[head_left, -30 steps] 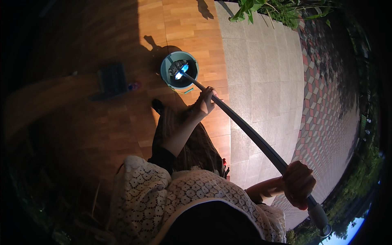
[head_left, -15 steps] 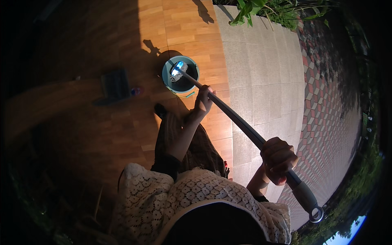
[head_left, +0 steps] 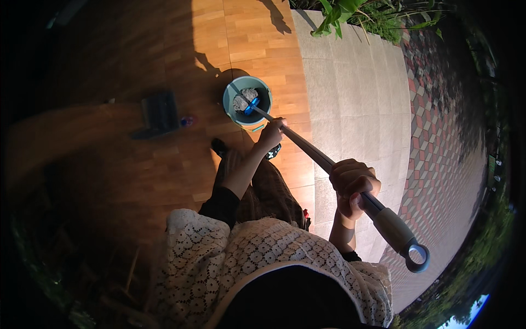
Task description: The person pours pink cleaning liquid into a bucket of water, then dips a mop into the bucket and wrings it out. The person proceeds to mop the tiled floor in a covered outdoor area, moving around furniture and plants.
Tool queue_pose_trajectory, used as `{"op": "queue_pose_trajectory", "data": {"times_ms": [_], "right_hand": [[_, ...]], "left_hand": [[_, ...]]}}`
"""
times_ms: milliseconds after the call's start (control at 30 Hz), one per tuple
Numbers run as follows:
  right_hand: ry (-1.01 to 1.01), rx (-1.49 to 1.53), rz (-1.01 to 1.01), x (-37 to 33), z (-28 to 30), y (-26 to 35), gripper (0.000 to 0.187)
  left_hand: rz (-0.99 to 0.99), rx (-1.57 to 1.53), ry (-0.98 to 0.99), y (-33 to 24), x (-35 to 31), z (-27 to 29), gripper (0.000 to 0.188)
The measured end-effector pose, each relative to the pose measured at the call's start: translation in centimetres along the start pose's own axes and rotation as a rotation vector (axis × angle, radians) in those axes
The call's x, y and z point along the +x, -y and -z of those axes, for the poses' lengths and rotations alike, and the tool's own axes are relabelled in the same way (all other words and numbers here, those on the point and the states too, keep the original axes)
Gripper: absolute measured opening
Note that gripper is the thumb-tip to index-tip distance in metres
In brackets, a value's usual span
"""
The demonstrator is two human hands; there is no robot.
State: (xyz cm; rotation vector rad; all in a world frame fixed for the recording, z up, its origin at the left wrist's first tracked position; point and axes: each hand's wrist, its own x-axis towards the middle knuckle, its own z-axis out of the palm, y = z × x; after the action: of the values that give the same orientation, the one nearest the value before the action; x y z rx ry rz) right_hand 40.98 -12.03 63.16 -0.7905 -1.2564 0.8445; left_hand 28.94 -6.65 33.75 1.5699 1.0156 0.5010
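Note:
A long grey mop handle (head_left: 309, 148) slants from the bucket up toward the lower right. My left hand (head_left: 272, 133) is closed round its lower part, just above the bucket. Higher up, my right hand (head_left: 355, 183) wraps the handle in a fist below the grey grip (head_left: 394, 229) with its ring end. Inside the blue-green bucket (head_left: 226, 104) sits the mop head (head_left: 245, 98), whitish strands on a bright blue connector (head_left: 252, 106). The strands lie within the bucket's rim; whether water is under them I cannot tell.
The bucket stands on a wood-look tiled floor (head_left: 257, 41). To its left, in shade, are a dark blue dustpan-like thing (head_left: 159, 112) and a small pinkish object (head_left: 188, 120). Pale steps (head_left: 356, 93) run along the right, then patterned paving (head_left: 430, 137). Leafy plants (head_left: 339, 16) hang at the far edge.
The handle's ring end has swung up and to the left with my right hand. The mop head has shifted and turned in the bucket, and its connector now sits lower right.

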Motion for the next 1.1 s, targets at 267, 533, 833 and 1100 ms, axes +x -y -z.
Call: {"op": "queue_pose_trajectory", "data": {"times_ms": [267, 533, 833, 1100], "right_hand": [[-0.001, -0.171, 0.031, -2.9, -0.2, -3.9, 0.031], [-0.133, 0.023, 0.113, 0.0, 1.2, 1.4, 0.021], [0.038, -0.067, 0.195, 1.5, 0.3, 1.6, 0.027], [-0.03, 0.058, 0.025, 2.3, -1.2, -3.0, 0.025]], "left_hand": [[-0.061, -0.043, -0.26, 3.9, 1.1, 1.2, 0.018], [-0.192, 0.024, -0.199, -3.2, 1.3, -1.0, 0.023], [-0.243, 0.106, -0.187, -2.8, 0.9, 0.1, 0.018], [-0.074, 0.133, -0.196, 0.4, 3.4, 2.5, 0.017]]}}
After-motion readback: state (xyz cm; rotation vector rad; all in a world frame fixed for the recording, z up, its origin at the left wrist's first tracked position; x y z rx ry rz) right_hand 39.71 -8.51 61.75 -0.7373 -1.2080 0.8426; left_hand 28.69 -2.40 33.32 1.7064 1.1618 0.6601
